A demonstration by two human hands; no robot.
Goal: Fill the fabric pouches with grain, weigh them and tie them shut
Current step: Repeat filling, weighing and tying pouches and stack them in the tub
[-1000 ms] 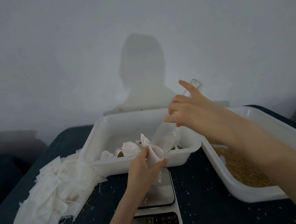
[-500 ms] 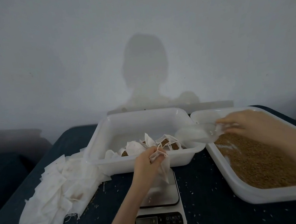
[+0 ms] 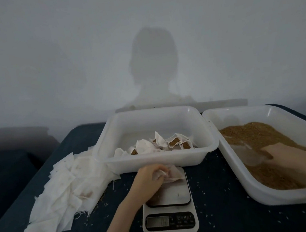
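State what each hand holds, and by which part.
Left hand grips a fabric pouch by its bunched edge, over the scale. Right hand holds a clear scoop by its handle end.

Everything sits on a dark blue table (image 3: 220, 180) with stray grains sprinkled all over it. Just under the left hand's fingers (image 3: 158, 173) is a small white digital kitchen scale (image 3: 169, 207), right behind them a white plastic tub (image 3: 113, 138), and off to their left a messy heap of empty white fabric pouches (image 3: 58, 190) trailing toward the near-left edge. Round the right hand's fingers (image 3: 269, 151) is a big white tray of brown grain (image 3: 233, 164), its rim right beside the tub's.
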